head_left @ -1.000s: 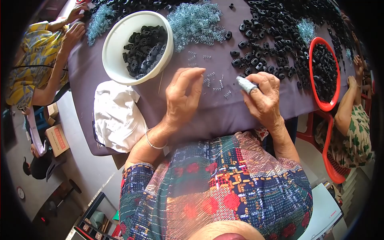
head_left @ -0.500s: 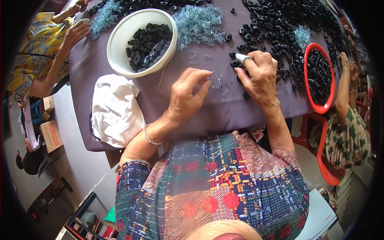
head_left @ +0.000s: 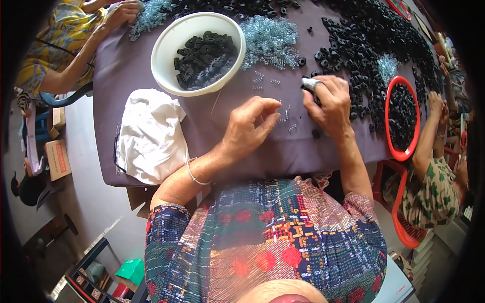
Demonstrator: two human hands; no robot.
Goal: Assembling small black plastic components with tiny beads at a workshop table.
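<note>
Crumpled white cloth (head_left: 153, 136) at left; cardboard box (head_left: 57, 159) farther left; red chair (head_left: 413, 234) at right.

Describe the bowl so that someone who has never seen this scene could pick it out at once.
On the purple-grey tablecloth, look beyond and leftward of the person's left hand. There, between a crumpled white cloth and a heap of springs, sits the bowl, partly filled with black pieces. Its white colour sets it apart from the red-rimmed container farther right.

Spring pile (head_left: 272, 41) right of the bowl (head_left: 157, 65)
</note>
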